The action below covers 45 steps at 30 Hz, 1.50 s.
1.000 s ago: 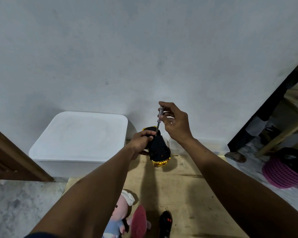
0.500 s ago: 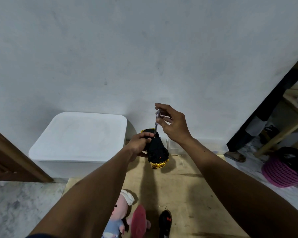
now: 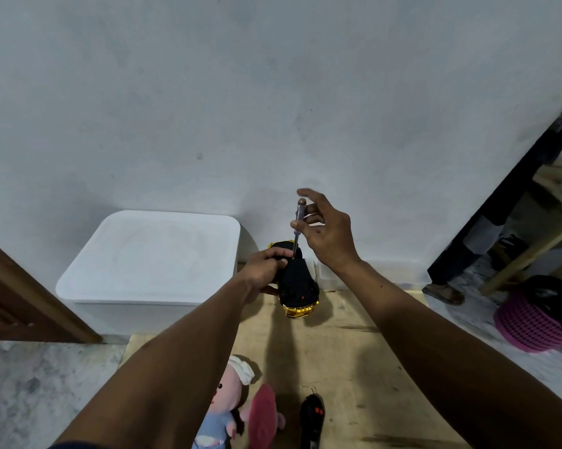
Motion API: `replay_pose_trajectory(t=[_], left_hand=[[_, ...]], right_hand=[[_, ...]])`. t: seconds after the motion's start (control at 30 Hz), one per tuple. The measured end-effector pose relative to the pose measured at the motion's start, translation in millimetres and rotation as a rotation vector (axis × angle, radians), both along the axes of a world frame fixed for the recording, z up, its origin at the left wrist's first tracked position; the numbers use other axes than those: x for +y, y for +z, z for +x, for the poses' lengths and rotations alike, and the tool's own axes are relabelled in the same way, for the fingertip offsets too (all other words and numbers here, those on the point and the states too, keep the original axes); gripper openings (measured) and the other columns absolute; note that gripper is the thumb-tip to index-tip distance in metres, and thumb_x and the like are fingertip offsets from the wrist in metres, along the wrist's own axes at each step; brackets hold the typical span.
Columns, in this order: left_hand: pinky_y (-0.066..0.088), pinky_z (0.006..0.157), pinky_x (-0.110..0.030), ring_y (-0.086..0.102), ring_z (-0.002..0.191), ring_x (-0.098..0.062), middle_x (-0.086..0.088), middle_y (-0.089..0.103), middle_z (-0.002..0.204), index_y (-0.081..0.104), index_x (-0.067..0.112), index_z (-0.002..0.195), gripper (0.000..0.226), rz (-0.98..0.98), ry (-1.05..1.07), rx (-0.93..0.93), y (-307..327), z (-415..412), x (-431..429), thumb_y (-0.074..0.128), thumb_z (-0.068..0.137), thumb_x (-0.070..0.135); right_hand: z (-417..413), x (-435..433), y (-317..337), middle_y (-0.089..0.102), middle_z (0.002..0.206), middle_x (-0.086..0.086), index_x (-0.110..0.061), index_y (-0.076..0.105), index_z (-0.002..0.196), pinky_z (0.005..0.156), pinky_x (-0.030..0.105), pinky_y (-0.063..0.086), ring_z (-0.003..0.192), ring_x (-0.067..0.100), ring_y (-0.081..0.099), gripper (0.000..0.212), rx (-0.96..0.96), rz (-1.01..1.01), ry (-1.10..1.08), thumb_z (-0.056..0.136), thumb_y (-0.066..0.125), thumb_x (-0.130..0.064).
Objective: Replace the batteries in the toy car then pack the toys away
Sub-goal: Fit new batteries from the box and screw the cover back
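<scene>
Mid-frame, the left hand (image 3: 263,270) grips the toy car (image 3: 297,283), which is belly up above the wooden board (image 3: 354,367). Its underside is black, with gold trim at the near end. The right hand (image 3: 328,234) pinches a thin screwdriver (image 3: 298,222) upright, tip on the car's underside.

Arms outstretched: left hand (image 3: 263,270) grips toy car (image 3: 297,283), right hand (image 3: 328,234) pinches screwdriver (image 3: 298,222) in its fingers (image 3: 315,209)

One toy car (image 3: 300,285), one screwdriver (image 3: 299,212), one white storage box (image 3: 150,254), one plush doll (image 3: 227,395), one remote control (image 3: 312,416), one pink basket (image 3: 529,325).
</scene>
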State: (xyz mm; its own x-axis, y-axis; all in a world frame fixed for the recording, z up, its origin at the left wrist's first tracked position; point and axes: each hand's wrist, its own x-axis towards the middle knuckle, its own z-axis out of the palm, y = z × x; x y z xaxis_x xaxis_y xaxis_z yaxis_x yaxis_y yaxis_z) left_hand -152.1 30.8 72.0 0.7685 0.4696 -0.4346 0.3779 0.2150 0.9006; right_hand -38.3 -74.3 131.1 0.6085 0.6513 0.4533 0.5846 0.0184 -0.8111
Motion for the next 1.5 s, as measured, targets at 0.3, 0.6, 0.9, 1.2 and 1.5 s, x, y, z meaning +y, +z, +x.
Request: replay_pose_trajectory(t=[0.3, 0.6, 0.9, 1.2, 1.5], left_hand=[[0.055, 0.061, -0.032, 0.063, 0.082, -0.020, -0.004, 0.067, 0.099, 0.068, 0.027, 0.109, 0.028, 0.002, 0.004, 0.022, -1.4, -3.3, 1.2, 0.047, 0.101, 0.010], [0.055, 0.063, -0.034, 0.065, 0.085, -0.022, -0.005, 0.069, 0.102, 0.068, 0.026, 0.113, 0.028, 0.003, -0.009, 0.023, -4.3, -3.3, -1.2, 0.047, 0.100, 0.011], [0.055, 0.063, -0.033, 0.064, 0.084, -0.022, -0.005, 0.068, 0.101, 0.068, 0.026, 0.112, 0.028, 0.010, 0.001, 0.028, -2.6, -6.4, 1.9, 0.047, 0.100, 0.011], [0.055, 0.064, -0.034, 0.064, 0.084, -0.022, -0.005, 0.068, 0.101, 0.067, 0.024, 0.113, 0.029, 0.002, 0.007, 0.029, -1.6, -8.0, 0.0, 0.046, 0.101, 0.009], [0.054, 0.063, -0.033, 0.063, 0.082, -0.022, -0.005, 0.067, 0.100, 0.067, 0.025, 0.112, 0.028, 0.003, 0.018, 0.031, -1.2, -9.5, 0.7, 0.046, 0.101, 0.010]], right_hand=[[0.5, -4.7, -5.5, 0.067, 0.096, -0.001, -0.014, 0.060, 0.111, 0.069, 0.025, 0.059, 0.085, 0.015, 0.068, 0.038, -0.029, 0.006, -0.021, 0.079, 0.078, -0.003], [-3.7, -1.9, -9.0, 0.066, 0.093, -0.002, -0.011, 0.063, 0.114, 0.071, 0.022, 0.057, 0.082, 0.008, 0.065, 0.039, -0.025, 0.029, -0.029, 0.079, 0.078, -0.002], [-2.0, -5.1, -9.3, 0.070, 0.093, 0.000, -0.013, 0.060, 0.114, 0.075, 0.032, 0.059, 0.084, 0.016, 0.071, 0.042, -0.025, 0.028, -0.051, 0.078, 0.080, -0.005], [-3.3, -6.1, -11.5, 0.067, 0.096, 0.000, -0.011, 0.062, 0.118, 0.074, 0.025, 0.059, 0.084, 0.010, 0.066, 0.046, -0.031, 0.016, -0.050, 0.077, 0.080, -0.002], [-3.2, -8.7, -12.7, 0.066, 0.101, -0.003, -0.014, 0.061, 0.120, 0.078, 0.023, 0.058, 0.084, 0.009, 0.064, 0.047, -0.043, 0.010, -0.043, 0.078, 0.079, -0.002]])
